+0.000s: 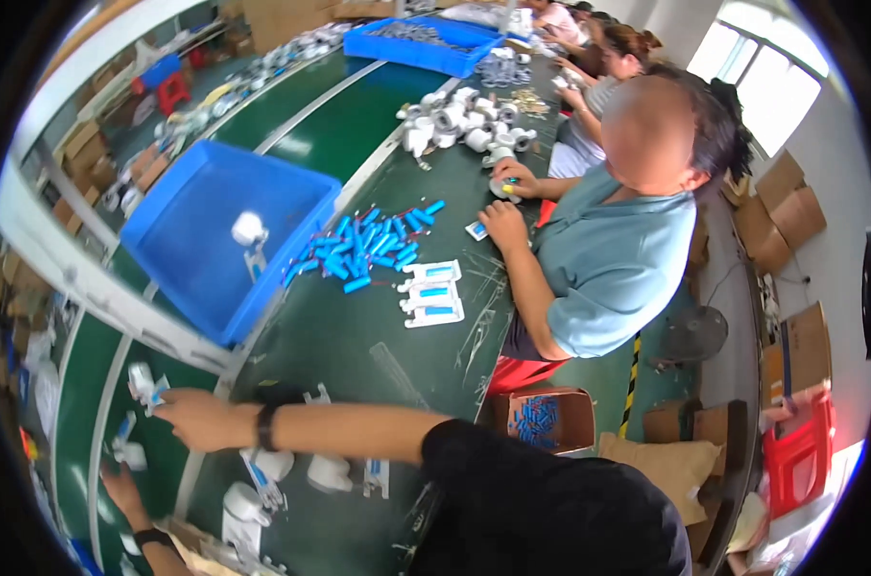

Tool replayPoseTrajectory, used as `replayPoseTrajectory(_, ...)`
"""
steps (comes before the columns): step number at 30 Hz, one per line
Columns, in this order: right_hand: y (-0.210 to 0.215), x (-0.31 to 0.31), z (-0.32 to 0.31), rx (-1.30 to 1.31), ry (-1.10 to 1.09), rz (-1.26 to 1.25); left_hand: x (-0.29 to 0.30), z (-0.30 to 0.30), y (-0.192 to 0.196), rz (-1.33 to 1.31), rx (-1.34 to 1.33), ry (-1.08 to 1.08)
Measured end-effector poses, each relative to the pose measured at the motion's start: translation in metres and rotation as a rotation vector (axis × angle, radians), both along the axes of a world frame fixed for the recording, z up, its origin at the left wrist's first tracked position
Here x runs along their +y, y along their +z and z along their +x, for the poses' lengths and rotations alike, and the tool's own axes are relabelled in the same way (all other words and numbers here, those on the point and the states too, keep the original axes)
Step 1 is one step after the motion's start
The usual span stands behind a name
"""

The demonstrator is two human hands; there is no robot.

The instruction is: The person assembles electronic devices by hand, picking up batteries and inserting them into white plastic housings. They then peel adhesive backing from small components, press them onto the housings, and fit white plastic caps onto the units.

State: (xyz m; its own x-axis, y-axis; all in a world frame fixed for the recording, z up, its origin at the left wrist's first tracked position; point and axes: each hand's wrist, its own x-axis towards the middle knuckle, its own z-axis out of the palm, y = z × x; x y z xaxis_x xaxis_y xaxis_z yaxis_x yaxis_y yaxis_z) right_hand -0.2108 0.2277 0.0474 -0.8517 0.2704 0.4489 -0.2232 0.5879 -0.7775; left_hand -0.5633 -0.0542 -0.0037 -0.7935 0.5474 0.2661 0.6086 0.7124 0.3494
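- My right hand (193, 419) is stretched out across the green table (358, 346) to the conveyor strip beside it, a dark band on the wrist.
- Its fingers (164, 407) are curled at a small white plastic part (143, 382) with a blue piece on it; they touch it, but I cannot tell whether they have closed on it.
- My left hand (120, 487) is lower down at the near end of the same strip, just beside another white and blue part (126, 449); its fingers are too blurred for me to say whether they are spread or closed.
- More white fittings (291, 470) stand on the table's near edge, just under my right forearm.
- A blue bin (181, 240) sits along the table's left edge, with one white part (248, 230) lying in it.
- A heap of blue cylinders (368, 245) lies on the table just right of the bin, and white holders with blue inserts (432, 293) lie beside them toward the table's right edge.
- A co-worker in a blue-grey shirt (613, 254) sits at the right edge, both hands on the table.
- A second blue bin (421, 43) stands at the far end, with a pile of white parts (464, 120) near it.
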Motion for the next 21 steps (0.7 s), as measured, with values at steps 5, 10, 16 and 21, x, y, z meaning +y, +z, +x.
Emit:
replayPoseTrajectory(5, 0.025, 0.051, 0.194, -0.189, -0.157, 0.148, 0.104, 0.248, 0.114, -0.068, -0.315, -0.378)
replayPoseTrajectory(10, 0.008, 0.023, 0.264, -0.284, -0.229, -0.124, 0.090, 0.345, 0.096, -0.123, -0.182, -0.736)
replayPoseTrajectory(16, 0.008, -0.045, 0.269, -0.320, -0.187, 0.029, 0.129, 0.396, 0.065, -0.052, -0.118, -0.681)
replayPoseTrajectory(21, -0.001, -0.021, 0.299, -0.277, 0.053, 0.057, 0.125, 0.422, 0.072, -0.142, -0.128, -0.670)
